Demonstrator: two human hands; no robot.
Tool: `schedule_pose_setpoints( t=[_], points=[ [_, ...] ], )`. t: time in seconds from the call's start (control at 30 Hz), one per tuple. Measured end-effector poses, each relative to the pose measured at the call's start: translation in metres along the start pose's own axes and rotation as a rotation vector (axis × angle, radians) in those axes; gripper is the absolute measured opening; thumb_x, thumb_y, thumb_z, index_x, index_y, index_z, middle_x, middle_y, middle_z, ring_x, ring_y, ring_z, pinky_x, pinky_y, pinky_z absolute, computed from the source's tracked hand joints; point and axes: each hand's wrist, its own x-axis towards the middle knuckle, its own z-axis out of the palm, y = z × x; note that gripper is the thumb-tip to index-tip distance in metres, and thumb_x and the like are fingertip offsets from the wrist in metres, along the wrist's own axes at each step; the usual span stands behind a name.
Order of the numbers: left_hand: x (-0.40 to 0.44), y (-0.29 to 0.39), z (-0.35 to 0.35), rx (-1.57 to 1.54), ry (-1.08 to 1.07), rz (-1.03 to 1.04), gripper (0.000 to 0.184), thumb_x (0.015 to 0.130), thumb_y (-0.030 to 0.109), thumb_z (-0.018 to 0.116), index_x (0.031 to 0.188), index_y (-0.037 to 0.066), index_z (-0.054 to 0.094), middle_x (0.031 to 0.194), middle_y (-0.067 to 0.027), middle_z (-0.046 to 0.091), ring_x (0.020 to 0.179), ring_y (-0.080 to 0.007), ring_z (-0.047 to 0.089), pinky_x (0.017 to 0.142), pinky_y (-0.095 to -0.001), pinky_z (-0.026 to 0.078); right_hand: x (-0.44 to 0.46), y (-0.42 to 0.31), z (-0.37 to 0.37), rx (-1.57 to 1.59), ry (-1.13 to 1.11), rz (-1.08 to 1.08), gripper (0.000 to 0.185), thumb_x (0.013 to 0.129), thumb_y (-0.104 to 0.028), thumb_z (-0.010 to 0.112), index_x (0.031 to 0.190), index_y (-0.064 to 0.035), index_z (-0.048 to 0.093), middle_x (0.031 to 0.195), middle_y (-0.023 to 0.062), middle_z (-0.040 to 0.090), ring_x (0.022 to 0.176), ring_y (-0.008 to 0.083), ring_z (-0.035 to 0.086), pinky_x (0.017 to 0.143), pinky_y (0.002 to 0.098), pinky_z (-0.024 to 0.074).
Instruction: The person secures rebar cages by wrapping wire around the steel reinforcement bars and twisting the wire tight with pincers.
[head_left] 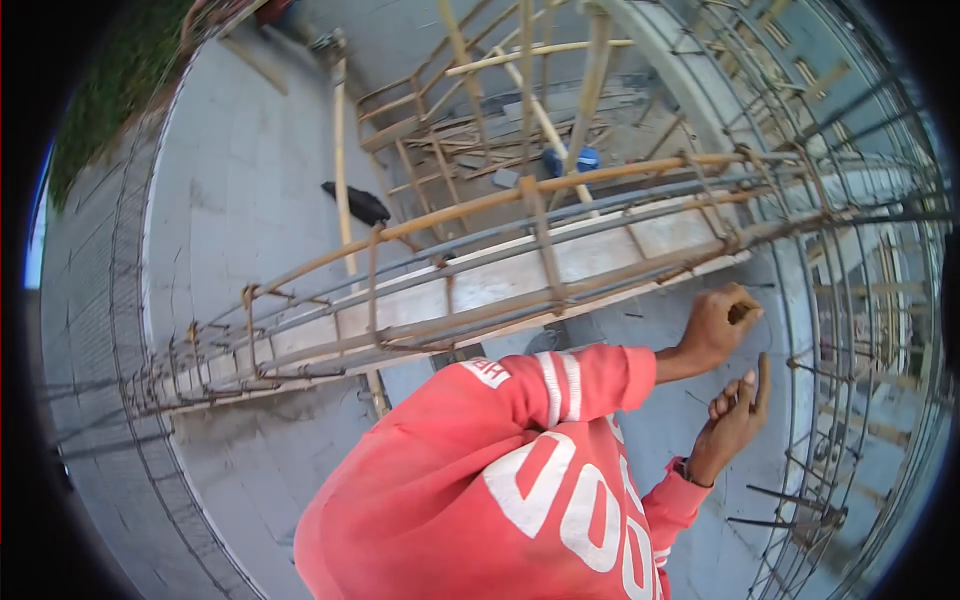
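My left hand [722, 325] is the upper of the two, with its fingers curled round into a loop. Anything inside that curl is hidden or too thin to make out. Just below it is my right hand [732, 420], a dark band at its wrist. Its index finger points up while the other fingers fold in towards the thumb; whether they hold something thin I cannot tell. The hands are apart from each other. Beyond them runs an upright-looking rebar cage [800, 365], and a long rebar cage [560, 290] passes above my left forearm.
A wooden formwork board [590, 258] lies under the long cage. Timber props [594, 90] and loose planks fill the area behind, with a blue object [572, 160] among them. Rebar ends [775, 522] stick out at lower right. A grey block wall [235, 140] stands at left.
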Motion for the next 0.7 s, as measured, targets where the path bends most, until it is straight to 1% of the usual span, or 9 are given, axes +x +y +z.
schedule_pose_setpoints(
  t=[0.17,0.27,0.33,0.43,0.5,0.57,0.63,0.67,0.7],
  points=[
    [0.001,-0.002,0.006,-0.126,0.039,-0.095,0.012,0.086,0.008,0.076,0.086,-0.001,0.069,0.073,-0.0082,0.067,0.062,-0.0116,0.062,0.058,-0.0299,0.05,-0.005,0.003,0.013,-0.099,0.06,-0.073,0.043,0.105,-0.018,0.058,0.146,-0.0072,0.051,0.068,-0.0054,0.041,0.051,0.0026,0.033,0.043,0.0203,0.0259],
    [0.004,-0.002,0.007,-0.1,0.063,-0.02,0.013,0.087,0.009,0.075,0.087,-0.001,0.068,0.073,-0.0075,0.068,0.062,-0.0102,0.06,0.058,-0.0301,0.05,-0.006,0.006,0.017,-0.153,0.084,-0.135,0.044,0.105,-0.017,0.057,0.146,-0.0058,0.05,0.067,-0.0052,0.041,0.05,0.0025,0.032,0.043,0.021,0.0261],
    [0.006,0.001,0.005,-0.102,0.077,-0.032,0.013,0.088,0.01,0.075,0.087,-0.001,0.069,0.074,-0.0072,0.069,0.061,-0.0104,0.06,0.059,-0.0305,0.05,-0.011,0.014,0.016,-0.239,0.058,-0.227,0.043,0.105,-0.016,0.055,0.147,-0.0037,0.05,0.065,-0.0054,0.039,0.05,0.0021,0.031,0.042,0.0215,0.0253],
    [0.003,-0.003,0.01,-0.161,0.06,-0.152,0.013,0.091,0.012,0.072,0.089,0.0,0.069,0.077,-0.0066,0.07,0.059,-0.011,0.061,0.056,-0.0303,0.051,-0.004,0.013,0.016,-0.17,0.074,-0.203,0.041,0.105,-0.015,0.054,0.144,-0.0016,0.052,0.063,-0.0046,0.041,0.047,0.0025,0.033,0.04,0.0225,0.0281],
    [0.007,-0.01,0.008,-0.116,0.002,-0.122,0.019,0.092,0.014,0.072,0.104,-0.001,0.068,0.077,-0.006,0.069,0.057,-0.0104,0.061,0.052,-0.0276,0.049,0.008,0.008,0.018,-0.157,0.094,-0.266,0.04,0.105,-0.014,0.053,0.143,-0.0009,0.053,0.064,-0.0054,0.042,0.047,0.0018,0.034,0.04,0.0221,0.0282],
    [0.007,0.006,-0.002,-0.101,-0.089,-0.239,0.037,0.092,0.015,0.071,0.125,0.001,0.063,0.074,-0.0085,0.067,0.064,-0.0137,0.063,0.059,-0.0316,0.05,0.025,0.005,0.021,-0.111,0.155,-0.304,0.039,0.105,-0.013,0.053,0.142,-0.001,0.054,0.063,-0.0062,0.04,0.047,0.0014,0.034,0.04,0.0223,0.0278],
    [0.003,0.026,-0.008,-0.189,-0.159,-0.345,0.057,0.095,0.016,0.068,0.145,-0.001,0.047,0.072,-0.0078,0.065,0.061,-0.0131,0.06,0.058,-0.0316,0.048,0.039,-0.001,0.025,-0.077,0.192,-0.361,0.039,0.105,-0.012,0.053,0.141,-0.0002,0.055,0.062,-0.0064,0.04,0.047,0.0017,0.034,0.04,0.0226,0.0278],
    [-0.002,0.024,-0.007,-0.197,-0.197,-0.351,0.057,0.095,0.016,0.068,0.145,-0.001,0.047,0.072,-0.0078,0.065,0.061,-0.0131,0.06,0.058,-0.0316,0.048,0.044,-0.003,0.026,-0.077,0.231,-0.367,0.039,0.105,-0.012,0.053,0.141,-0.0002,0.055,0.062,-0.0064,0.04,0.047,0.0017,0.034,0.04,0.0226,0.0278],
    [-0.005,0.018,-0.007,-0.168,-0.213,-0.282,0.059,0.097,0.016,0.065,0.148,-0.002,0.041,0.072,-0.0059,0.063,0.057,-0.0101,0.056,0.052,-0.028,0.045,0.05,-0.003,0.029,-0.024,0.23,-0.353,0.039,0.104,-0.012,0.053,0.141,0.0003,0.055,0.061,-0.0062,0.04,0.047,0.0018,0.034,0.04,0.0228,0.0278]
  ],
)
